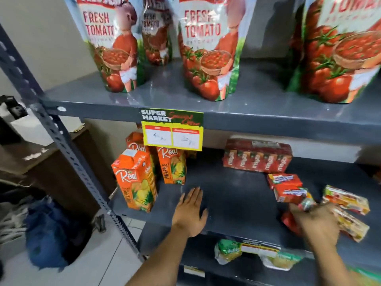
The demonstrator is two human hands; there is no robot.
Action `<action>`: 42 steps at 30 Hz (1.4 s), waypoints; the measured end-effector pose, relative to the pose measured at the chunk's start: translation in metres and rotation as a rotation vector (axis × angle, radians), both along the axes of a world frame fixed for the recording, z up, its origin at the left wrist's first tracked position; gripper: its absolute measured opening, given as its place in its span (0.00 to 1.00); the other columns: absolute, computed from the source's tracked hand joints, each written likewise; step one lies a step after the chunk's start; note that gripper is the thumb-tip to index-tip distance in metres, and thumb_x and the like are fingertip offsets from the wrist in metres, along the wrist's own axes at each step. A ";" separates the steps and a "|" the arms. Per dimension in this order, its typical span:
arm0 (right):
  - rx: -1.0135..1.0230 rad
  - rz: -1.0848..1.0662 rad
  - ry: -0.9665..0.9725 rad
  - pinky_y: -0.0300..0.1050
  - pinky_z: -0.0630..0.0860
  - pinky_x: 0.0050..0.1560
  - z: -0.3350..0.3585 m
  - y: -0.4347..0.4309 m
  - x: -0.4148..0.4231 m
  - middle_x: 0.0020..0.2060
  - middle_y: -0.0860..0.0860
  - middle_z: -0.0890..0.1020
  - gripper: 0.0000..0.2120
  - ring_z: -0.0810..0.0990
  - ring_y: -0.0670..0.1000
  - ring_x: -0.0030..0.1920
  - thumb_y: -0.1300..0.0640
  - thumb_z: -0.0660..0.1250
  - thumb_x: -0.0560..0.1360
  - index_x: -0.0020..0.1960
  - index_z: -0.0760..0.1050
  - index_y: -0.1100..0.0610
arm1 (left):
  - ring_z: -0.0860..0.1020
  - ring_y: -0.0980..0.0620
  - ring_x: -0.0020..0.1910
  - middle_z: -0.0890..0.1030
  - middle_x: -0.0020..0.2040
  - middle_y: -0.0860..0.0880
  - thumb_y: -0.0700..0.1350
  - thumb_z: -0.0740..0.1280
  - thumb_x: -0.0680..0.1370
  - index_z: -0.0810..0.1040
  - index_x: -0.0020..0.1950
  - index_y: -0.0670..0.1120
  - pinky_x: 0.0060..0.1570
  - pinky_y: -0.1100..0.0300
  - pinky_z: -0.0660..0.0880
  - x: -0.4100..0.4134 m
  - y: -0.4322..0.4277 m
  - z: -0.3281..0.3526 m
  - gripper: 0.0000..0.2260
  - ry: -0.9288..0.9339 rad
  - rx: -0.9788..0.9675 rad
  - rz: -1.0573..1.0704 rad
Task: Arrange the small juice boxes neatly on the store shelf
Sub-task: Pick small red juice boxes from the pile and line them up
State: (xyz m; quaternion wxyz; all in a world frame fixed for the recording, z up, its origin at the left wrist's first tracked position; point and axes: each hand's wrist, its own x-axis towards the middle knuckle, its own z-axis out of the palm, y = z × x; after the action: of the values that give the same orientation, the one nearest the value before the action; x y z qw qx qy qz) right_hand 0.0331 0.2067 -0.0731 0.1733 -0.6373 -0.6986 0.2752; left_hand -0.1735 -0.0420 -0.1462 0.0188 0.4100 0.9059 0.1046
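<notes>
Small juice boxes lie scattered at the right of the grey middle shelf (pixel 237 195): two red ones (pixel 288 187) near the middle right, a yellow-orange one (pixel 346 200) farther right, another (pixel 352 226) below it. A wrapped red multipack (pixel 257 156) sits behind them. My left hand (pixel 190 213) rests flat on the bare shelf, fingers spread, holding nothing. My right hand (pixel 315 221) is blurred, over the scattered boxes; a small box (pixel 308 203) shows at its fingertips and a red one (pixel 290 222) under it. Its grip is unclear.
Orange pineapple juice cartons (pixel 136 180) stand at the shelf's left, under a yellow price tag (pixel 172 132). Tomato ketchup pouches (pixel 208 48) fill the shelf above. Snack packets (pixel 228 251) lie on the shelf below. A blue bag (pixel 47 232) sits on the floor left of the rack post (pixel 68 149).
</notes>
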 end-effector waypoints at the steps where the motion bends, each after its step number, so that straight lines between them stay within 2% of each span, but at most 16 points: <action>1: 0.068 0.019 0.063 0.58 0.77 0.45 0.002 -0.012 -0.009 0.49 0.68 0.81 0.34 0.81 0.68 0.48 0.43 0.78 0.62 0.56 0.68 0.62 | 0.46 0.52 0.78 0.48 0.80 0.49 0.60 0.47 0.80 0.47 0.79 0.46 0.75 0.55 0.40 0.000 0.000 -0.001 0.31 0.004 0.015 0.000; 6: 0.275 0.263 0.373 0.51 0.74 0.43 0.006 -0.072 -0.082 0.48 0.57 0.81 0.26 0.81 0.63 0.46 0.51 0.77 0.64 0.56 0.67 0.52 | 0.48 0.51 0.78 0.51 0.80 0.48 0.60 0.47 0.80 0.49 0.79 0.46 0.75 0.56 0.42 -0.001 -0.002 -0.004 0.31 0.028 0.094 -0.010; 9: 0.263 0.454 0.252 0.56 0.74 0.42 -0.004 -0.095 -0.118 0.52 0.57 0.76 0.24 0.80 0.65 0.48 0.49 0.73 0.68 0.57 0.65 0.54 | 0.51 0.51 0.78 0.54 0.79 0.48 0.61 0.48 0.79 0.51 0.78 0.46 0.75 0.56 0.44 -0.001 -0.002 -0.006 0.31 0.043 0.133 -0.003; 12: 0.319 0.540 0.040 0.51 0.72 0.37 -0.020 -0.107 -0.131 0.57 0.55 0.72 0.28 0.80 0.63 0.45 0.44 0.68 0.71 0.64 0.62 0.55 | 0.52 0.51 0.78 0.55 0.79 0.48 0.60 0.49 0.79 0.52 0.78 0.46 0.74 0.57 0.44 -0.003 -0.001 -0.008 0.32 0.047 0.144 0.009; 15: 0.332 0.550 0.038 0.51 0.73 0.35 -0.024 -0.103 -0.131 0.57 0.52 0.72 0.31 0.81 0.62 0.44 0.40 0.68 0.70 0.65 0.59 0.51 | 0.50 0.52 0.78 0.54 0.79 0.48 0.60 0.49 0.78 0.51 0.78 0.46 0.75 0.57 0.42 -0.003 0.001 -0.008 0.32 0.050 0.148 0.002; 17: 0.254 0.575 0.145 0.53 0.75 0.40 -0.026 -0.097 -0.127 0.59 0.49 0.71 0.40 0.80 0.57 0.50 0.39 0.73 0.66 0.69 0.55 0.47 | 0.49 0.52 0.78 0.54 0.79 0.48 0.60 0.49 0.78 0.51 0.78 0.46 0.75 0.57 0.43 -0.004 0.000 -0.010 0.32 0.046 0.151 0.000; 19: 0.040 0.609 0.419 0.50 0.76 0.52 -0.027 -0.092 -0.120 0.64 0.45 0.70 0.52 0.75 0.49 0.58 0.47 0.78 0.63 0.74 0.46 0.41 | 0.49 0.53 0.78 0.53 0.79 0.48 0.60 0.49 0.78 0.51 0.78 0.46 0.75 0.57 0.42 -0.003 0.001 -0.010 0.32 0.045 0.150 0.003; 22: -0.128 0.671 0.545 0.46 0.72 0.61 -0.033 -0.084 -0.112 0.66 0.48 0.73 0.52 0.74 0.50 0.65 0.63 0.73 0.70 0.76 0.40 0.40 | 0.48 0.53 0.78 0.53 0.80 0.48 0.60 0.49 0.78 0.51 0.78 0.46 0.75 0.56 0.42 -0.004 0.001 -0.009 0.32 0.041 0.149 0.003; 25: -0.078 0.619 0.514 0.48 0.74 0.61 -0.038 -0.081 -0.112 0.62 0.53 0.77 0.40 0.76 0.54 0.64 0.68 0.66 0.74 0.77 0.50 0.47 | 0.48 0.53 0.78 0.53 0.80 0.49 0.60 0.48 0.78 0.51 0.78 0.46 0.76 0.56 0.43 -0.004 0.001 -0.009 0.32 0.041 0.144 0.002; 28: 0.056 0.579 0.492 0.51 0.73 0.63 -0.041 -0.086 -0.114 0.64 0.54 0.76 0.33 0.75 0.55 0.64 0.64 0.69 0.73 0.74 0.60 0.54 | 0.48 0.53 0.78 0.53 0.79 0.49 0.60 0.48 0.78 0.51 0.78 0.46 0.75 0.56 0.42 -0.003 0.000 -0.008 0.32 0.041 0.154 0.006; 31: 0.050 0.573 0.484 0.46 0.72 0.61 -0.040 -0.085 -0.121 0.60 0.49 0.74 0.38 0.74 0.49 0.60 0.57 0.77 0.68 0.72 0.63 0.55 | 0.48 0.54 0.78 0.53 0.79 0.49 0.61 0.47 0.78 0.51 0.78 0.46 0.74 0.58 0.40 -0.003 0.001 -0.008 0.32 0.046 0.152 0.010; 34: -0.125 0.728 0.485 0.44 0.70 0.65 -0.037 -0.071 -0.127 0.62 0.50 0.73 0.37 0.72 0.50 0.63 0.65 0.74 0.68 0.73 0.62 0.54 | 0.48 0.54 0.78 0.53 0.79 0.49 0.61 0.47 0.78 0.51 0.78 0.46 0.74 0.58 0.39 -0.003 0.001 -0.008 0.33 0.048 0.147 0.010; 36: -0.269 0.828 0.467 0.34 0.73 0.58 -0.035 -0.061 -0.127 0.60 0.47 0.77 0.35 0.75 0.48 0.63 0.68 0.72 0.69 0.69 0.63 0.48 | 0.48 0.53 0.78 0.53 0.80 0.49 0.61 0.47 0.78 0.51 0.78 0.46 0.74 0.58 0.39 -0.003 0.000 -0.008 0.33 0.046 0.146 0.009; 38: -0.239 0.808 0.419 0.26 0.72 0.47 -0.033 -0.056 -0.128 0.54 0.44 0.80 0.31 0.79 0.46 0.57 0.66 0.75 0.67 0.63 0.67 0.44 | 0.48 0.53 0.78 0.53 0.79 0.49 0.61 0.48 0.78 0.51 0.78 0.46 0.74 0.58 0.40 -0.003 0.000 -0.007 0.32 0.046 0.148 0.009; 40: -0.094 0.701 0.359 0.31 0.74 0.43 -0.029 -0.063 -0.130 0.47 0.45 0.81 0.27 0.81 0.48 0.49 0.55 0.80 0.63 0.55 0.70 0.46 | 0.48 0.53 0.78 0.53 0.79 0.49 0.61 0.48 0.77 0.52 0.78 0.46 0.74 0.58 0.40 -0.002 0.001 -0.006 0.32 0.050 0.147 0.009; 42: 0.097 0.577 0.235 0.46 0.77 0.42 -0.029 -0.075 -0.135 0.46 0.51 0.82 0.29 0.81 0.53 0.46 0.45 0.81 0.58 0.51 0.69 0.52 | 0.48 0.53 0.78 0.53 0.79 0.49 0.61 0.47 0.78 0.51 0.78 0.46 0.74 0.58 0.40 -0.002 0.000 -0.005 0.32 0.050 0.141 0.006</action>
State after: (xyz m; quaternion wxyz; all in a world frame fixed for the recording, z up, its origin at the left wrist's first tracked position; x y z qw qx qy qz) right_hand -0.1018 0.1317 -0.1018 0.1977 -0.3675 -0.8382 0.3512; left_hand -0.1752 -0.0416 -0.1517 -0.0329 0.4101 0.8976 0.1582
